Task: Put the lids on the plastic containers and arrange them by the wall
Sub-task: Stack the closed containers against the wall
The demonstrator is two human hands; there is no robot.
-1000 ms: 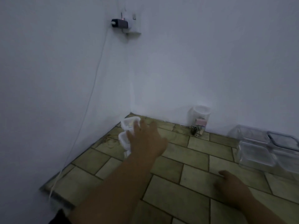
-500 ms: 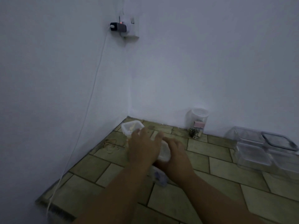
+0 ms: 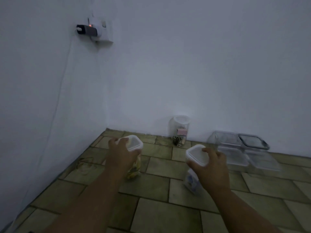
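Left hand (image 3: 121, 156) grasps yellow-filled container (image 3: 134, 143) by its white lid | right hand (image 3: 212, 165) grasps blue-filled container (image 3: 196, 155) likewise, tilted | both over tiled floor (image 3: 159, 216), well apart, contact with floor unclear | round jar (image 3: 180, 130) and clear boxes (image 3: 235, 148) against wall (image 3: 202, 73).

My left hand (image 3: 120, 157) grips the yellow-filled container (image 3: 134, 169), my right hand (image 3: 212, 165) the blue-filled container (image 3: 191, 181); both are clear, white-lidded and tilted. A lidded round jar (image 3: 180, 130) and clear rectangular tubs (image 3: 225, 140) stand against the wall.
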